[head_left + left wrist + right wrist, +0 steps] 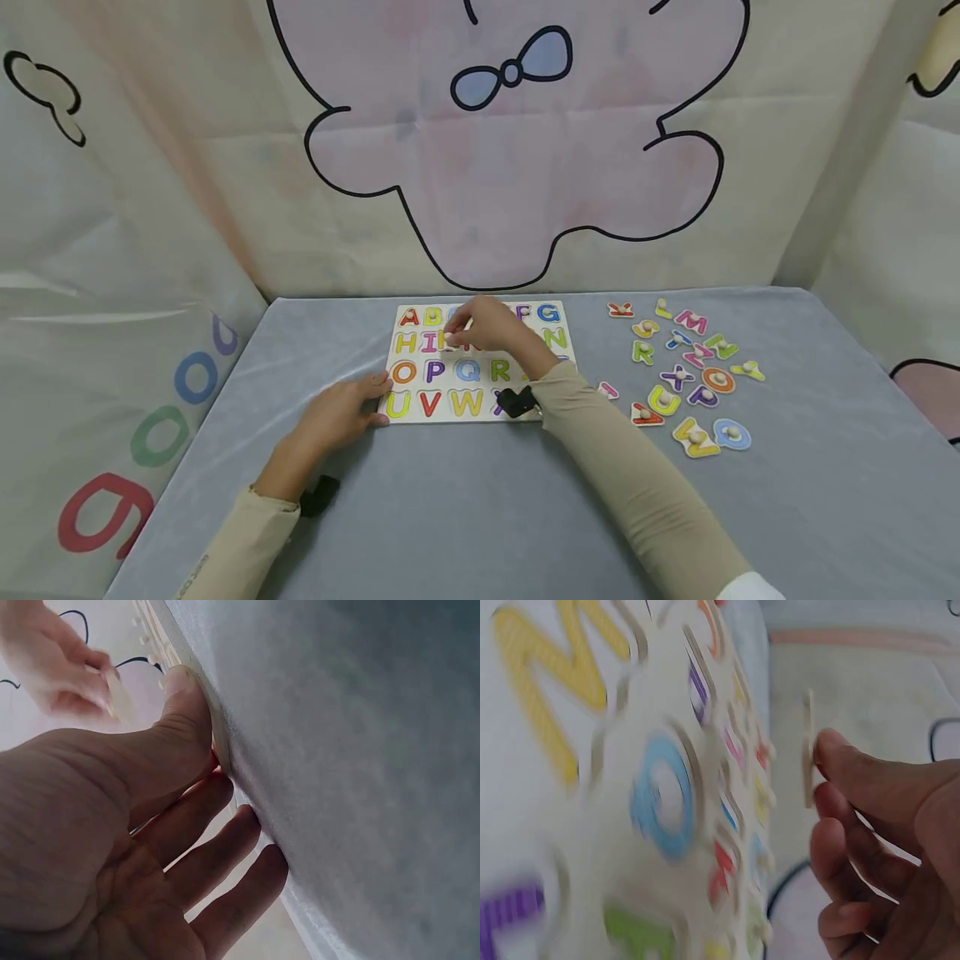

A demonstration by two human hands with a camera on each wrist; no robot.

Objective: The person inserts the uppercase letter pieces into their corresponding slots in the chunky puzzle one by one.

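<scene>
Fingers of the right hand pinch a wooden letter piece, its letter hard to make out edge-on, over the alphabet puzzle board, whose near-left corner the left hand grips, probably to steady it on the surface.

Freest lane I see on my feed: grey tablecloth in front of the alphabet board, between left sleeve and right sleeve. Left hand pinches the board's left edge, blocking me there. Right hand, pinching a letter piece, obstructs its upper middle. Loose letters clutter its right; printed backdrop walls off behind.
</scene>
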